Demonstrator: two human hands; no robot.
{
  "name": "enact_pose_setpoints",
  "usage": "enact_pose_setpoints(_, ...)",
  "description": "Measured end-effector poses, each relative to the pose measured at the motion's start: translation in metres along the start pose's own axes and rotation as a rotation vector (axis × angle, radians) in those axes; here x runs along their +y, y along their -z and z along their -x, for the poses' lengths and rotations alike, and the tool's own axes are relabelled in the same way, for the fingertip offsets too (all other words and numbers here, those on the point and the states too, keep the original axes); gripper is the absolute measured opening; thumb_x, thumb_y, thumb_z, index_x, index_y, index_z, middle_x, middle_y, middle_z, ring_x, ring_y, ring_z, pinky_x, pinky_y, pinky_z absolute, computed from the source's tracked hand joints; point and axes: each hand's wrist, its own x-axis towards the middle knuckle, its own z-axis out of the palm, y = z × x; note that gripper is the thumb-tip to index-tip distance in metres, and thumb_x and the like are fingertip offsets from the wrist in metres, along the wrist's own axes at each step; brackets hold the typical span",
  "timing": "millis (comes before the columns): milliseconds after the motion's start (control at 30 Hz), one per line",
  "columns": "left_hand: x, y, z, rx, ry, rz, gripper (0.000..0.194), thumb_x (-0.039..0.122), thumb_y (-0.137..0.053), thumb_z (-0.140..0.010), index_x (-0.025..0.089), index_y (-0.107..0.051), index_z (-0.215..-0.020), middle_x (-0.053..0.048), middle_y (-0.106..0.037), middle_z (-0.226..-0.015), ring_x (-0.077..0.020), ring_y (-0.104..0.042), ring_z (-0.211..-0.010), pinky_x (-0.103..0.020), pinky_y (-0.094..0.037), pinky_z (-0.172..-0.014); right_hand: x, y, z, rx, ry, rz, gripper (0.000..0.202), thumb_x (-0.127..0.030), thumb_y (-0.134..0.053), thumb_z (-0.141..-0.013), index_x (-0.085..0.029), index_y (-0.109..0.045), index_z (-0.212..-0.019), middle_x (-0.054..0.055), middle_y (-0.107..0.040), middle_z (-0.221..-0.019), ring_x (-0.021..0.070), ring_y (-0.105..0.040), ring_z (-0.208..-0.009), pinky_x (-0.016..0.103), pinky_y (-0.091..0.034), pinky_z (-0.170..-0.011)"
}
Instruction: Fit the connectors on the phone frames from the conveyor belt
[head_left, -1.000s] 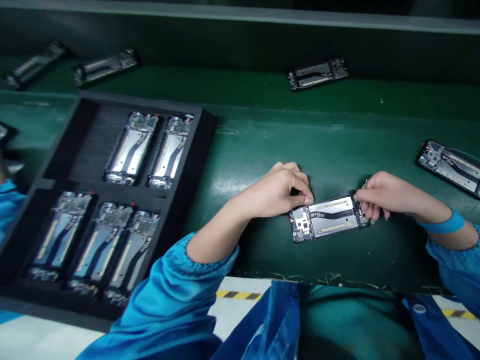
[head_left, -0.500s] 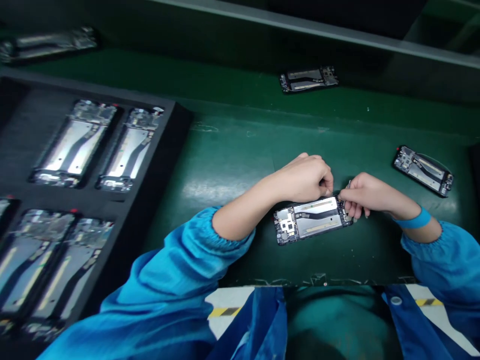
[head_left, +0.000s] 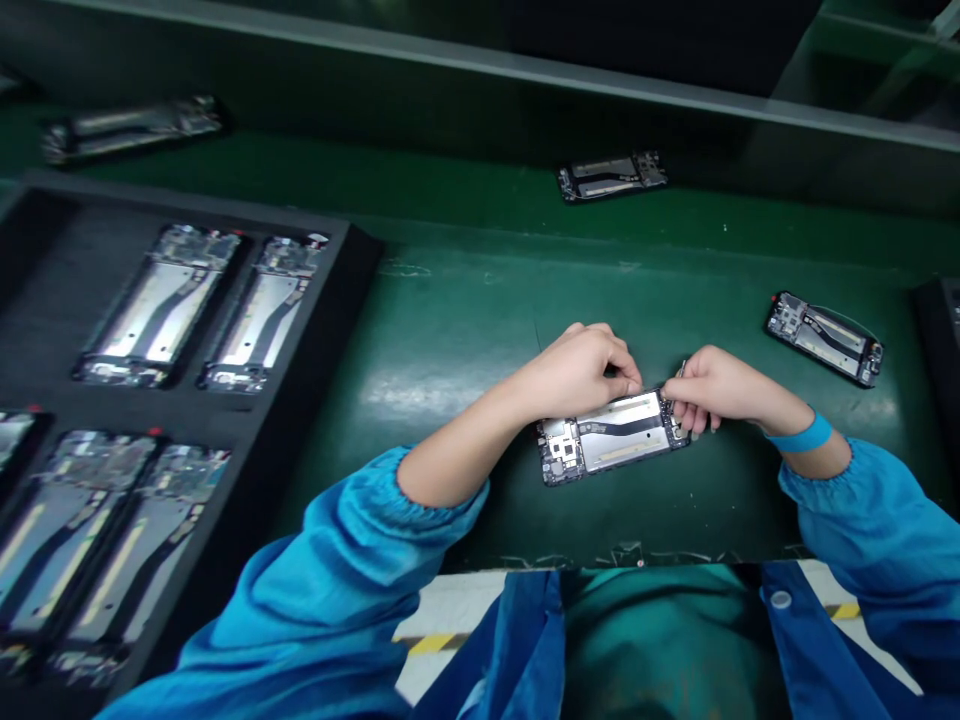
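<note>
An opened phone [head_left: 622,437] lies flat on the green bench, its circuit board at the left end and a dark flex cable across its silvery middle. My left hand [head_left: 581,370] is over its far long edge, thumb and forefinger pinched together; what they hold is too small to make out. My right hand [head_left: 705,388] is closed at the phone's right end, thumb and forefinger at the far corner and the other fingers curled. A small shiny sliver shows by the right fingers, but its kind is unclear.
To the left stands a black foam tray [head_left: 341,300] with several opened phones in its slots. Another opened phone [head_left: 611,178] lies at the back, one [head_left: 825,338] at right, and one [head_left: 135,130] behind the tray. A dark box edge [head_left: 934,335] shows far right.
My view has shifted slightly, so the bench things sit a little differently in the picture. Both hands keep nearly the same pinched positions at the phone.
</note>
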Motion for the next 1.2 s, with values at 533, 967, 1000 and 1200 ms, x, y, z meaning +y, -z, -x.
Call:
enact_pose_setpoints(533, 0.018, 0.001, -0.009, -0.027, -0.013, -0.157, 0.020, 0.014, -0.061, -0.087, 0.024, -0.077, -0.081, 0.000, -0.076, -0.089, -0.0238, -0.058, -0.096, -0.039, -0.033, -0.086, -0.003, 0.000, 0.002, -0.025, -0.025, -0.003, 0.030, -0.018, -0.061, -0.083, -0.015, -0.067, -0.053, 0.007, -0.071, -0.053, 0.0127, -0.067, -0.044, 0.013, -0.045, -0.034)
enact_pose_setpoints(967, 0.028, -0.014, 0.020, 0.027, 0.103, -0.307, 0.012, 0.029, -0.057, -0.094, 0.019, -0.062, -0.092, -0.007, -0.069, -0.094, -0.0254, -0.061, -0.092, -0.037, -0.038, -0.078, 0.011, 0.007, 0.010, 0.130, 0.289, -0.248, 0.027, -0.028, -0.054, -0.087, -0.015, -0.075, -0.076, 0.008, -0.076, -0.076, 0.0155, -0.072, -0.069, 0.022, -0.056, -0.061)
enact_pose_setpoints(1000, 0.029, -0.015, 0.022, 0.027, 0.099, -0.304, 0.011, 0.027, -0.054, -0.095, 0.019, -0.061, -0.092, -0.007, -0.068, -0.093, -0.0250, -0.061, -0.091, -0.037, -0.038, -0.078, 0.013, 0.008, 0.013, 0.233, 0.371, -0.280, 0.028, -0.027, -0.051, -0.088, -0.016, -0.076, -0.084, 0.007, -0.077, -0.081, 0.0161, -0.072, -0.075, 0.024, -0.056, -0.069)
enact_pose_setpoints(1200, 0.035, -0.016, 0.027, 0.149, 0.047, -0.097, 0.011, 0.029, -0.044, -0.103, 0.023, -0.053, -0.105, 0.003, -0.066, -0.076, -0.0166, -0.059, -0.064, -0.035, -0.041, -0.077, 0.015, -0.003, 0.020, 0.333, 0.552, -0.117, 0.022, -0.026, -0.054, -0.091, -0.019, -0.074, -0.086, 0.002, -0.073, -0.087, 0.0174, -0.064, -0.083, 0.028, -0.048, -0.078)
